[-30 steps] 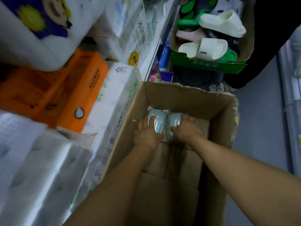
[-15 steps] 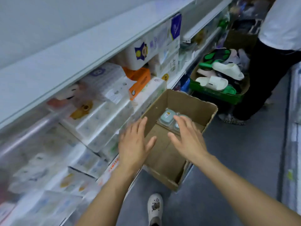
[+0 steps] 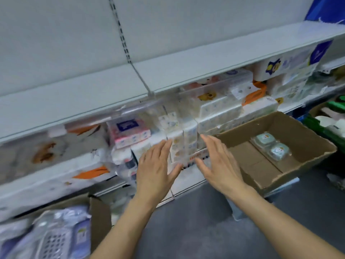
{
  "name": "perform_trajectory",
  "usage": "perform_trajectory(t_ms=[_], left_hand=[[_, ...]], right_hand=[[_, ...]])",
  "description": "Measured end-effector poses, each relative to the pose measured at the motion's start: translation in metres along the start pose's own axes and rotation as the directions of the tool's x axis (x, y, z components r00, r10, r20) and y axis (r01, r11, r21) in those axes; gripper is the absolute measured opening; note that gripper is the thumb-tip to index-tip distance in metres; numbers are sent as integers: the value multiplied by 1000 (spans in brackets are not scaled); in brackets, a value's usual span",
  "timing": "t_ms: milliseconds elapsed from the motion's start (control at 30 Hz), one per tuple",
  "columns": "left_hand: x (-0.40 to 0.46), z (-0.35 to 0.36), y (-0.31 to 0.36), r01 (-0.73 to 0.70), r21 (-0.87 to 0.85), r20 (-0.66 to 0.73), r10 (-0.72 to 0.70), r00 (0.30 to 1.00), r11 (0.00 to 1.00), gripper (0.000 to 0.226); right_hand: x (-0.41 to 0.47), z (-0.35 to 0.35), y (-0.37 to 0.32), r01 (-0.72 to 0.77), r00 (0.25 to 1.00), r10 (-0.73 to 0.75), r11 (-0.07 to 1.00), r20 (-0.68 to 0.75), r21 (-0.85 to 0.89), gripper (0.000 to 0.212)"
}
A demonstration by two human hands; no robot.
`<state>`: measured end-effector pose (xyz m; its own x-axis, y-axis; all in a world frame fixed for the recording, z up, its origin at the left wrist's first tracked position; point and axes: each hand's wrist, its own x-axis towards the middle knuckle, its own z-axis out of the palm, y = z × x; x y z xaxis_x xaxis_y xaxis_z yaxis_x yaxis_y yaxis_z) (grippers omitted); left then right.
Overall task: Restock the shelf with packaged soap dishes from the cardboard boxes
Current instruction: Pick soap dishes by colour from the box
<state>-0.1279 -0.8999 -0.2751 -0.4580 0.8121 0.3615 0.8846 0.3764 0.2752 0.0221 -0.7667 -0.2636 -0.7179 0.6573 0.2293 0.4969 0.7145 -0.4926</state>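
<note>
Your left hand [image 3: 154, 168] and your right hand [image 3: 218, 163] were both raised in front of the shelf [image 3: 186, 68], palms facing each other with a gap between them. The fingers of each hand were straight and spread, and neither hand held or touched anything. Behind them, on the lower level, sat stacked packs of tissue [image 3: 220, 111], blurred in the view. The two packaged soap dishes [image 3: 271, 145], pale green in clear wrap, lay side by side, touching, at the far end of the open cardboard box [image 3: 306, 135] to the right of your right hand. That box rested on the grey floor [image 3: 196, 230] against the shelf base. At lower left, a second cardboard box [image 3: 100, 219] held lilac packaged goods [image 3: 56, 234], too blurred for you to identify.
</note>
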Motion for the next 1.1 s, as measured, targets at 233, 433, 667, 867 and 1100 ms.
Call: perform_trajectory(t_ms=[233, 433, 667, 867, 1100], left_hand=[[-116, -69, -143, 219, 106, 11, -221, 975, 970, 70], [-254, -136, -288, 444, 87, 94, -451, 888, 892, 79], [-370, -172, -435, 712, -23, 169, -699, 695, 702, 77], [-403, -139, -551, 900, -307, 202, -903, 380, 310, 81], [-411, -78, -623, 931, -294, 335, -889, 311, 216, 91]], right_hand=[[-13, 94, -148, 205, 957, -207, 978, 202, 31, 65], [-54, 203, -288, 253, 904, -281, 959, 322, 128, 64], [-81, 328, -411, 207, 833, -273, 960, 481, 186, 58], [-59, 415, -473, 232, 766, -231, 970, 599, 78, 64], [-58, 477, -493, 312, 712, -258, 949, 653, 35, 57]])
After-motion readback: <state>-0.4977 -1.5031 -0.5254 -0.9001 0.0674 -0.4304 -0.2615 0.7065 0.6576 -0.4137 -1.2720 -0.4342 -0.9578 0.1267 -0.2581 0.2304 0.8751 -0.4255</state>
